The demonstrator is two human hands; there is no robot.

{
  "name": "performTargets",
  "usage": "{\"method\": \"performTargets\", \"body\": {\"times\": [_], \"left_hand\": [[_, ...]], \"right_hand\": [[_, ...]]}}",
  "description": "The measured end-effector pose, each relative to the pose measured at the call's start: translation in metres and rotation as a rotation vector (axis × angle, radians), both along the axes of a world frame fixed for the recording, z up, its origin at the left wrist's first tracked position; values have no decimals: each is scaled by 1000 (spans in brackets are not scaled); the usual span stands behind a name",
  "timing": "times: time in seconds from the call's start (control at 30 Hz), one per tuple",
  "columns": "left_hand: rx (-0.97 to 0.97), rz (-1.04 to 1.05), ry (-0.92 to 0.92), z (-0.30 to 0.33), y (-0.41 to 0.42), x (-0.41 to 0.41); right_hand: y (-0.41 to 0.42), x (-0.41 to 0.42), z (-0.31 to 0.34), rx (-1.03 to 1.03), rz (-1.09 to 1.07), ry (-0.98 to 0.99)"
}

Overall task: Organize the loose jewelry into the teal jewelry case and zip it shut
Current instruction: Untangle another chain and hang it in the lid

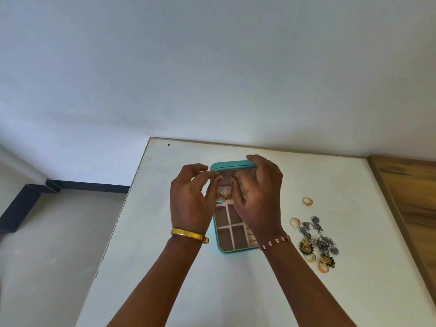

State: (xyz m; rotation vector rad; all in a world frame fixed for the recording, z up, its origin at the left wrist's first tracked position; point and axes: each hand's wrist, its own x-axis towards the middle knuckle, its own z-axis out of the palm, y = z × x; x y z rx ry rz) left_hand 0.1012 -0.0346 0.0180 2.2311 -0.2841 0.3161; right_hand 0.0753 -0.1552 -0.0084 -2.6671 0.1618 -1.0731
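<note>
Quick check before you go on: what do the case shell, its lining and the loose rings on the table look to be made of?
Teal jewelry case: shell looks like smooth faux leather with a matte sheen, though it may be plastic. Lining: beige, soft and napped, probably velvet or suede-like fabric over the dividers. Loose rings: shiny yellow metal, gold-coloured; real gold or plating cannot be told.

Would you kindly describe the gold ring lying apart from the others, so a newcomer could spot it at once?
Start at the white table and find the open teal case under the hands. To its right lies a jewelry pile of silver earrings and gold rings. The lone ring sits beyond that pile, toward the wall, touching nothing, while every other ring lies against the heap.
</note>
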Motion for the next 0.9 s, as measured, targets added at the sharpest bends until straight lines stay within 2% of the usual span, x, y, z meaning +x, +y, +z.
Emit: {"method": "performTargets", "body": {"times": [0.17,0.4,0.53,0.77,0.9], "left_hand": [[-73,20,57,0,-2,2],[-109,2,-4,-4,-5,3],[-109,5,-24,-8,-7,6],[-78,-40,90,-16,-6,15],[-98,-73,53,-13,-6,16]], "right_hand": [[0,6,-4,-11,74,4],[-7,12,-2,-176,40,-46],[-9,11,-4,-230,46,-72],[-11,12,-6,-305,75,-100],[-12,11,-5,-343,71,-123]]}}
